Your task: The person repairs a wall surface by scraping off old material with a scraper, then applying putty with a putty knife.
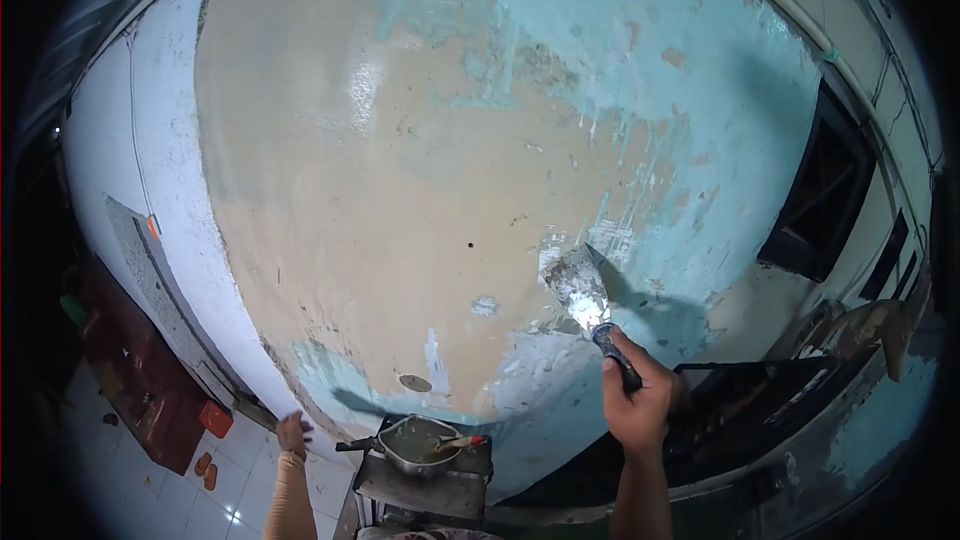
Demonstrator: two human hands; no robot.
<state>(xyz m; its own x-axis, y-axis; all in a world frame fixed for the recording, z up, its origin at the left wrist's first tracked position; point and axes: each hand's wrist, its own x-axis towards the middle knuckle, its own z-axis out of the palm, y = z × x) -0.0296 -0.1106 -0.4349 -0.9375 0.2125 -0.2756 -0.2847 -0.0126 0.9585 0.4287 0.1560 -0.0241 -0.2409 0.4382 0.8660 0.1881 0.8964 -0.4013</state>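
My right hand (640, 395) grips the dark handle of a putty knife (578, 285), whose wide metal blade lies against the wall at the edge between the tan filler patch (400, 210) and the turquoise paint (700, 90). Low at the left, my left hand (293, 432) rests flat against the wall's lower edge and holds nothing. Below the wall, between my arms, a metal pan (415, 443) of wet grey-brown filler sits on a small stand, with a red-handled tool lying in it.
A dark window opening (820, 190) is set in the wall to the right. A white pipe (780, 0) runs along the top right. White floor tiles (200, 500) lie at the lower left beside a red-brown door (130, 370) and orange sandals (208, 470).
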